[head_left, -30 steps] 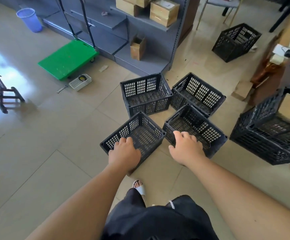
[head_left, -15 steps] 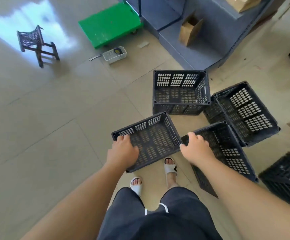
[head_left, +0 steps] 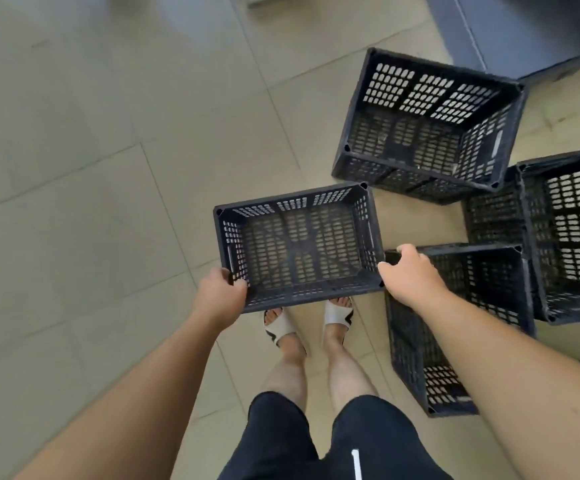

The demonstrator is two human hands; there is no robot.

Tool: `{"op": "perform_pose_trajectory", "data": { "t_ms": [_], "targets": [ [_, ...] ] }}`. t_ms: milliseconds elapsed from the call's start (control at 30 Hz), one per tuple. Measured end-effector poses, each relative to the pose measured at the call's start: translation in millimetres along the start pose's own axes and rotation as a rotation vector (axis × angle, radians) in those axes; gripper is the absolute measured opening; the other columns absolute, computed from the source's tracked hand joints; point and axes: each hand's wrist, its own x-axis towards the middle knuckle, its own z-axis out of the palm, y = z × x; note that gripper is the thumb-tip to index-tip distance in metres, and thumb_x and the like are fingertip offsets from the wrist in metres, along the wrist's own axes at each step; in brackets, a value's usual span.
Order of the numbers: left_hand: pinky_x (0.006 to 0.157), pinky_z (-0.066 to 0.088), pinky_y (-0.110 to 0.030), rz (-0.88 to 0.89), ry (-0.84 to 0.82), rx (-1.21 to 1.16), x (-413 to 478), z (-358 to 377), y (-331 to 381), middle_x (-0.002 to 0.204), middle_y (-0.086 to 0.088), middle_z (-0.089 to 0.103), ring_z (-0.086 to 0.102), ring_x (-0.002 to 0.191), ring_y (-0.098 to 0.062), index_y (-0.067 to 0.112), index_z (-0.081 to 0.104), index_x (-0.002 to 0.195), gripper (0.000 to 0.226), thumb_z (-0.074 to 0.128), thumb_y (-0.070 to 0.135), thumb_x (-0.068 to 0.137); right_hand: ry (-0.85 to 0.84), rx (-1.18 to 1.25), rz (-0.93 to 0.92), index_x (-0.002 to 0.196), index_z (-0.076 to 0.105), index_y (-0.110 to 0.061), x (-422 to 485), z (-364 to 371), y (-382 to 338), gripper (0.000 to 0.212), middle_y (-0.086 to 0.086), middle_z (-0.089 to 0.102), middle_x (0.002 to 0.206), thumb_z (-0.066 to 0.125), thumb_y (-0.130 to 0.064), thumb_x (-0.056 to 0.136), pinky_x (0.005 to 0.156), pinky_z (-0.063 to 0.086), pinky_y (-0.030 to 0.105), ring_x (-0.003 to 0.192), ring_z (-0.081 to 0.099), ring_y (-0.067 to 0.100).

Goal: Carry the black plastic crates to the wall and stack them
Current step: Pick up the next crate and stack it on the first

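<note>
A beige tiled floor (head_left: 73, 168) fills most of the view, with the grey base of a shelving unit (head_left: 524, 29) cutting into the top right corner. Four black plastic crates with perforated walls sit in the right half, all with their open tops facing up.

The far crate (head_left: 427, 126) stands on the floor just in front of the shelving base. The side crate (head_left: 572, 237) lies at the right edge, cut off by the frame, close beside the far crate's near corner.

The right crate (head_left: 454, 341) hangs tilted, its long side running toward the person, next to the side crate. The right hand (head_left: 408, 275) grips its upper corner, fingers curled over the rim.

The left crate (head_left: 299, 247) is held level above the floor, in front of the person's legs – its near wall covers the toes. The left hand (head_left: 219, 296) grips its near left corner, thumb on the rim and fingers wrapped under the edge. Its near right corner lies just beside the right hand's thumb; whether they touch cannot be told.

Below are black shorts (head_left: 316, 445) and bare legs – and on the feet a pair of white sandals (head_left: 278, 323), side by side on the tiles.
</note>
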Motion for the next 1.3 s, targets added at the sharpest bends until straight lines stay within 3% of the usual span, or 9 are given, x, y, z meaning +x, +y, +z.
{"op": "perform_pose_trajectory", "data": {
  "t_ms": [200,333,433,533,633,733,867,967,1300],
  "targets": [
    [0.078,0.052,-0.035,-0.029,0.0,0.036,119.2,57.4,-33.6,0.123,-0.011,0.066,0.063,0.101,-0.03,0.008,0.052,0.139,0.042,0.054,0.025,0.101,-0.004,-0.004,0.015,0.153,0.036,-0.017,112.8,68.7,3.8,0.061,0.015,0.05,0.145,0.051,-0.039,0.098,0.091,0.048,0.043,0.124,0.054,0.038],
    [0.095,0.057,-0.048,-0.049,0.039,0.037,198.2,85.1,-52.2,0.131,-0.012,0.066,0.066,0.111,-0.033,0.011,0.05,0.142,0.048,0.056,0.029,0.098,0.023,-0.002,0.02,0.153,0.034,-0.015,185.7,107.2,6.9,0.063,0.015,0.049,0.146,0.052,-0.037,0.096,0.095,0.049,0.045,0.123,0.055,0.04],
    [0.095,0.056,-0.049,-0.073,0.098,-0.004,247.6,98.6,-66.1,0.125,-0.014,0.064,0.065,0.108,-0.035,0.01,0.051,0.134,0.043,0.055,0.026,0.094,0.097,-0.006,0.039,0.147,0.037,-0.01,234.4,128.4,11.8,0.061,0.017,0.047,0.145,0.054,-0.033,0.094,0.101,0.048,0.051,0.128,0.051,0.042],
    [0.099,0.053,-0.051,-0.157,0.169,-0.06,287.5,110.9,-81.2,0.134,-0.014,0.058,0.061,0.117,-0.037,0.008,0.043,0.147,0.06,0.056,0.033,0.093,0.163,-0.031,0.079,0.144,0.037,-0.005,277.5,143.4,17.6,0.056,0.02,0.044,0.148,0.054,-0.028,0.096,0.098,0.045,0.048,0.131,0.047,0.043],
    [0.078,0.055,-0.039,-0.209,0.153,-0.192,317.5,129.3,-96.6,0.122,-0.008,0.066,0.066,0.099,-0.031,0.012,0.053,0.139,0.048,0.054,0.035,0.097,0.175,-0.041,0.102,0.143,0.039,-0.002,311.1,154.2,17.7,0.051,0.022,0.049,0.146,0.052,-0.024,0.099,0.089,0.043,0.042,0.127,0.052,0.043],
    [0.062,0.047,-0.028,-0.228,0.165,-0.328,338.8,144.1,-107.3,0.102,-0.003,0.068,0.064,0.08,-0.016,0.014,0.058,0.128,0.033,0.046,0.028,0.101,0.174,0.078,0.117,0.138,0.043,-0.006,335.7,168.6,18.8,0.044,0.021,0.054,0.141,0.049,-0.023,0.098,0.098,0.047,0.044,0.125,0.055,0.043],
    [0.074,0.056,-0.034,-0.262,0.159,-0.499,356.4,150.5,-115.0,0.092,-0.003,0.07,0.067,0.076,-0.015,0.008,0.056,0.119,0.024,0.044,0.021,0.103,0.197,0.272,0.12,0.107,0.041,-0.021,361.0,180.3,34.6,0.026,0.015,0.065,0.12,0.04,-0.027,0.082,0.094,0.056,0.055,0.106,0.067,0.04],
    [0.063,0.05,-0.036,-0.237,0.155,-0.526,353.7,148.5,-116.0,0.084,-0.009,0.061,0.055,0.06,-0.019,0.007,0.056,0.105,0.015,0.046,0.016,0.098,0.213,0.279,0.086,0.094,0.042,-0.025,361.3,180.9,40.9,0.01,0.016,0.066,0.115,0.04,-0.024,0.085,0.092,0.056,0.056,0.104,0.067,0.041],
    [0.057,0.042,-0.032,-0.227,0.15,-0.552,220.3,67.3,-104.1,0.074,-0.005,0.054,0.048,0.058,-0.018,0.012,0.053,0.089,0.015,0.045,0.015,0.101,0.234,0.188,0.096,0.108,0.052,-0.018,225.0,99.0,28.6,0.022,0.013,0.066,0.111,0.043,-0.022,0.088,0.088,0.057,0.056,0.098,0.067,0.039]
  ]
}}
